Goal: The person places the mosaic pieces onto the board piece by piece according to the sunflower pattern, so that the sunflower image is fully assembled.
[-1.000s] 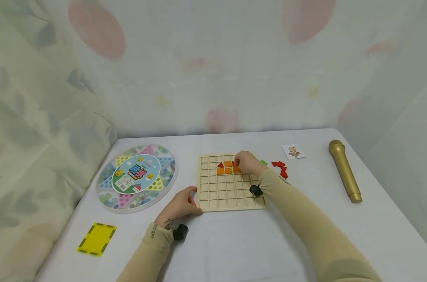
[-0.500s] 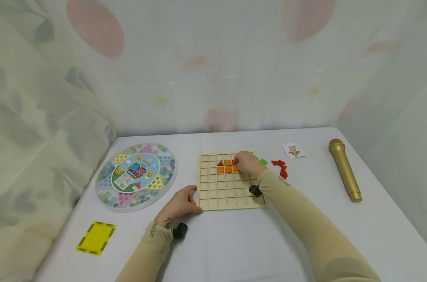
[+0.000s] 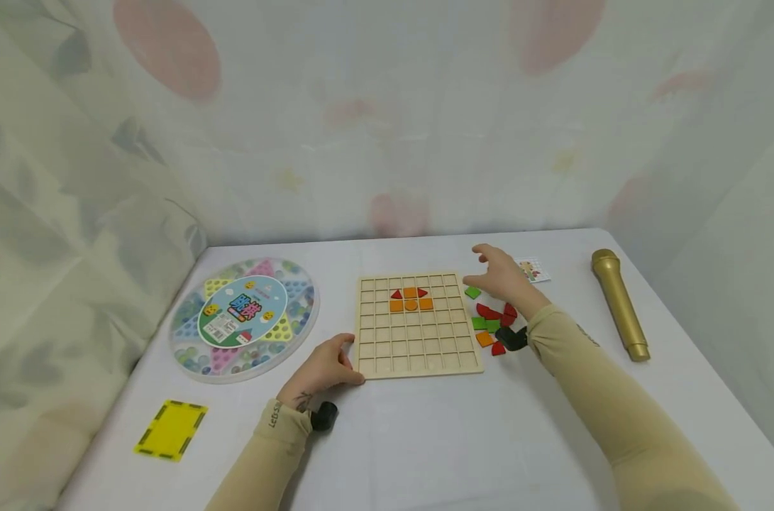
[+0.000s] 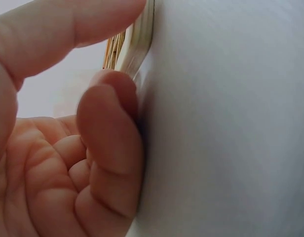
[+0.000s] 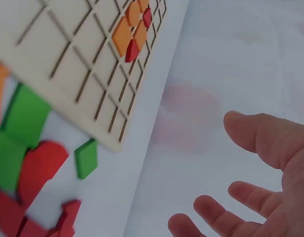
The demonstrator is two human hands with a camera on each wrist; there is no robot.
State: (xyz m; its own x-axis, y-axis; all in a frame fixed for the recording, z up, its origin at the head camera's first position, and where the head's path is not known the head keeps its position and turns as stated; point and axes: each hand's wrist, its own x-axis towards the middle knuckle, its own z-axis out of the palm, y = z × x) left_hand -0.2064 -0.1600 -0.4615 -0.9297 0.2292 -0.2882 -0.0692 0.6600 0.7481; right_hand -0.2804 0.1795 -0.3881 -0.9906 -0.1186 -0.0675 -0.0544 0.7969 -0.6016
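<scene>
A pale wooden grid board (image 3: 425,341) lies on the table. Near its far middle sit an orange disc (image 3: 411,305), several orange squares (image 3: 410,292) and two red triangles (image 3: 396,294). My left hand (image 3: 323,365) rests at the board's front left corner, its thumb touching the edge (image 4: 142,37) and its fingers relaxed beside it on the table. Past the board's far right corner hovers my right hand (image 3: 503,275), thumb and fingers spread with nothing between them. Below it lie loose pieces: a green diamond (image 5: 86,158), green squares (image 3: 480,323), an orange square (image 3: 484,339) and red pieces (image 3: 509,312).
On the left lies a round marble board game (image 3: 303,312) with a printed label. A yellow card (image 3: 171,430) sits at the front left. A picture card (image 3: 536,271) shows partly behind my right hand. A gold microphone (image 3: 619,305) lies at the right.
My right hand has left the board and moved right and back, toward the loose pieces. A red triangle now shows beside the top orange square. My left hand stays at the corner.
</scene>
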